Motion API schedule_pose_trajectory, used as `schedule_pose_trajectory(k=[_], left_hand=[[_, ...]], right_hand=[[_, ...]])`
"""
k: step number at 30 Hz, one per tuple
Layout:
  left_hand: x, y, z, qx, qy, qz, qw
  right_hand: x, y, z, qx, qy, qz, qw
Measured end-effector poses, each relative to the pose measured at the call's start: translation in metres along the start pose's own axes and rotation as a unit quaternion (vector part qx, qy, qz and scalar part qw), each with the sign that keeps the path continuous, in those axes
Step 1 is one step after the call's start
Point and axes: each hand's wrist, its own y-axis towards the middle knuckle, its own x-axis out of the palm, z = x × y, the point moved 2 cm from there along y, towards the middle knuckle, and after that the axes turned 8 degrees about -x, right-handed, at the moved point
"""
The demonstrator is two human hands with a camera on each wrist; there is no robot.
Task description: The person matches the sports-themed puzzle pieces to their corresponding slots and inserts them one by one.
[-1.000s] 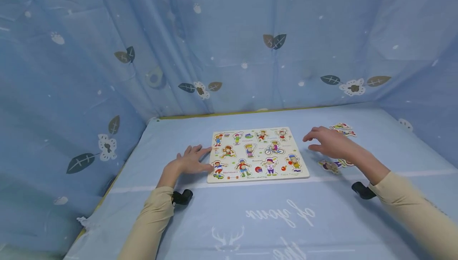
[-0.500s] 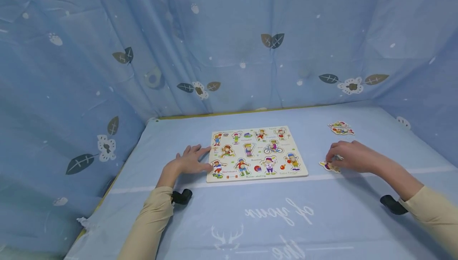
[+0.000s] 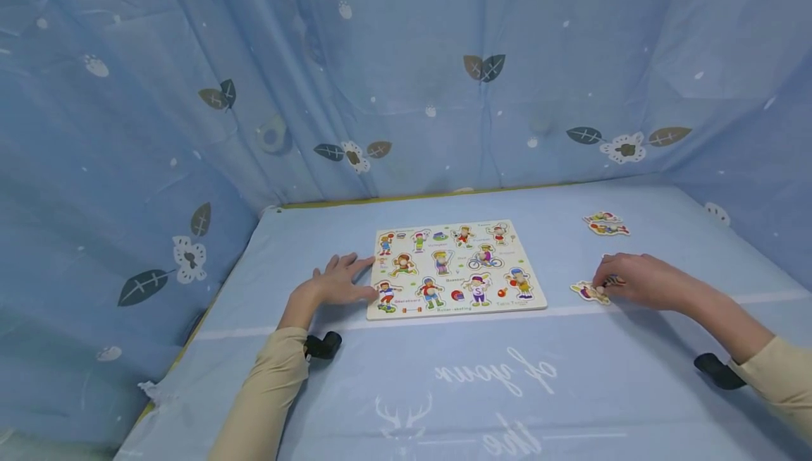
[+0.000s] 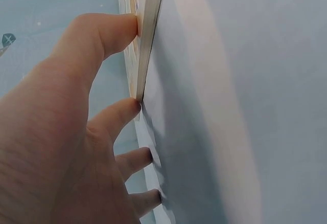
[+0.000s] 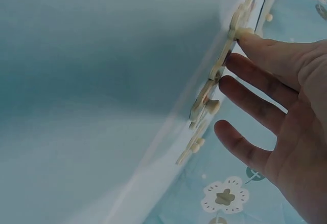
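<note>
A wooden puzzle board (image 3: 466, 309) printed with cartoon children at sports lies flat on the table. My left hand (image 3: 336, 281) is at its left side, fingers spread; in the left wrist view the thumb (image 4: 120, 32) lies on the board's edge (image 4: 148, 40) and the forefinger tip touches the corner. To the right of the board, my right hand (image 3: 641, 281) pinches the round knob (image 5: 244, 31) of a flat puzzle piece (image 3: 586, 292). In the right wrist view its other fingers (image 5: 245, 144) hang loose, and the forefinger is hidden. Beside it another piece (image 3: 614, 280) shows partly under the fingers.
Further back on the right, more puzzle pieces (image 3: 607, 224) lie close together. Pale blue cloth (image 3: 495, 404) with white lettering covers the table. A blue patterned curtain (image 3: 406, 80) rises behind and at both sides.
My right hand has come from above the table down to the near pieces at the right, then shifted slightly right. The left hand stays at the board's edge.
</note>
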Motion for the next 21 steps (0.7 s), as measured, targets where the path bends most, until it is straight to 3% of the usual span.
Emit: schedule_pose_trajectory(k=[11,21], left_hand=[[0.0005,0.0020,0.0004,-0.007,0.010,-0.001,0.9999],[0.0003,0.0015,-0.0004,-0.004,0.013,-0.001,0.9999]], right_hand=[[0.0021,-0.0015,-0.0019,0.021,0.002,-0.003,1.000],[-0.0057,0.0013,-0.0098,0.008,-0.024,0.034,0.999]])
